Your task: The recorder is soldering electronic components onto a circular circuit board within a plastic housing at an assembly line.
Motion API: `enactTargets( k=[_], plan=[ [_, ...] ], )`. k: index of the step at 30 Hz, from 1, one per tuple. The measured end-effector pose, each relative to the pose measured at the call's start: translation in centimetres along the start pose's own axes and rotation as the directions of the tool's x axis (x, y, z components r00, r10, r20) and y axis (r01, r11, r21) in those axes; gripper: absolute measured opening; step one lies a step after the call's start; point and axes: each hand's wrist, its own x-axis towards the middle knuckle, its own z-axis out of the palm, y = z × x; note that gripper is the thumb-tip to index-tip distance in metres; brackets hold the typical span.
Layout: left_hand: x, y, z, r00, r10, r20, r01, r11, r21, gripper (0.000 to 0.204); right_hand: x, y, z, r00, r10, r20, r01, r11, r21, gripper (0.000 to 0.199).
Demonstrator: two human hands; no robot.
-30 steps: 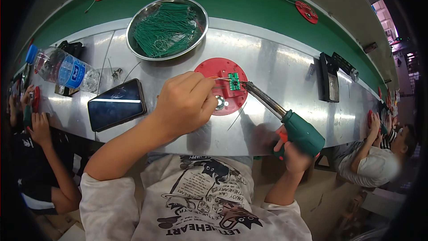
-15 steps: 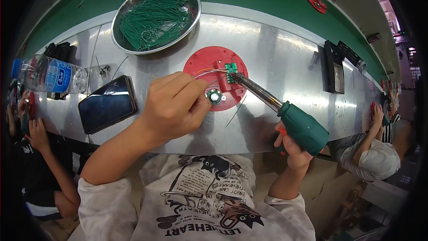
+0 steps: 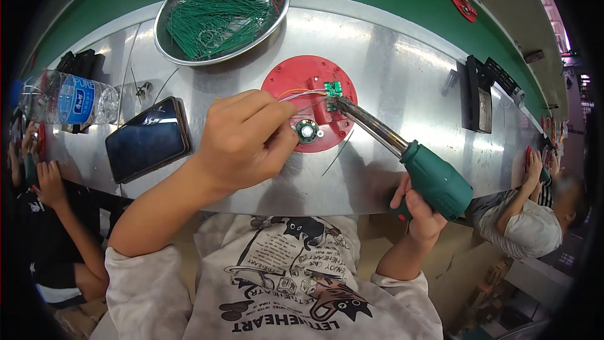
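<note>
A round red plastic base lies on the metal table before me, with a small green circuit board and a round metal-centred part on it. White and orange wires run to the board. My left hand is closed in a pinch at the base's left side, on a thin wire whose end points toward the board. Wrapped round the handle of a green soldering gun, my right hand holds its metal tip at the board's lower edge. The exact contact there is too small to make out.
A steel bowl of green wires stands at the back. To the left are a phone and a water bottle; black cases stand at the right. A loose wire lies near the base. Other people work at both sides.
The whole view has shifted slightly. My left hand keeps its pinch and the soldering gun's tip stays at the board. The fingers of my right hand have moved a little on the handle.
</note>
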Motion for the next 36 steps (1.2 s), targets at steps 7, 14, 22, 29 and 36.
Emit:
enactTargets(
  k=[7, 14, 22, 29, 36],
  plan=[
    [-0.3, -0.3, 0.2, 1.0, -0.019, -0.004, 0.019, 1.0, -0.023, 0.017, -0.1, -0.6, 0.6, 0.997, 0.022, -0.08, -0.023, 1.0, 0.0, 0.036],
    [0.0, -0.4, 0.2, 1.0, -0.028, -0.001, 0.028, 0.999, -0.044, 0.017, 0.1, -0.6, 0.5, 0.998, 0.024, -0.063, -0.026, 0.999, -0.037, 0.033],
    [0.0, -0.3, 0.1, 1.0, -0.008, -0.014, 0.008, 0.999, -0.036, 0.016, -0.3, -1.2, 1.0, 0.995, 0.058, -0.076, -0.062, 0.997, -0.049, 0.038],
    [0.1, -0.4, 0.0, 0.998, -0.06, 0.006, 0.06, 0.996, -0.058, 0.014, -0.6, -0.7, 0.2, 0.997, 0.018, -0.073, -0.022, 0.998, -0.061, 0.045],
    [0.4, -0.1, -0.3, 0.993, -0.115, 0.032, 0.116, 0.992, -0.053, 0.012, -0.4, -0.4, 0.5, 0.997, -0.003, -0.071, 0.001, 1.0, -0.029, 0.044]
  ],
)
